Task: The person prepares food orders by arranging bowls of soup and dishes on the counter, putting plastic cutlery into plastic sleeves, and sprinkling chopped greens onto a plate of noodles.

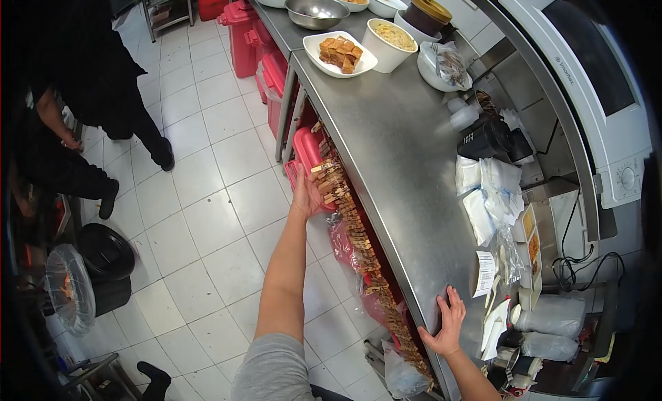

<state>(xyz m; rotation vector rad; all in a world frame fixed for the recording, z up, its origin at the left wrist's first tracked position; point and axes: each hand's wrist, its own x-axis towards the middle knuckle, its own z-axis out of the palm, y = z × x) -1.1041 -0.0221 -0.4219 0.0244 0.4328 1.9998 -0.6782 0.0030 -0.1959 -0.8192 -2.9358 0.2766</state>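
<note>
My left hand (307, 193) reaches down beside the counter, its visible fingers stretched out against a red plastic container (307, 147). It is right next to a long row of brown, stick-like pieces (355, 228) with pale ends, running below the counter's front edge; their kind is unclear. Part of the left fingers is hidden. My right hand (448, 322) lies with spread fingers on the near end of the steel counter (393, 153), holding nothing. A printed paper slip (485, 273) lies just beyond it.
Food sits on a white square plate (338, 54) and in a white tub (389, 44), near a metal bowl (317, 12). A white microwave (586, 56) stands at right. Black bins (103, 253) and two people in dark clothes (89, 56) occupy the left floor.
</note>
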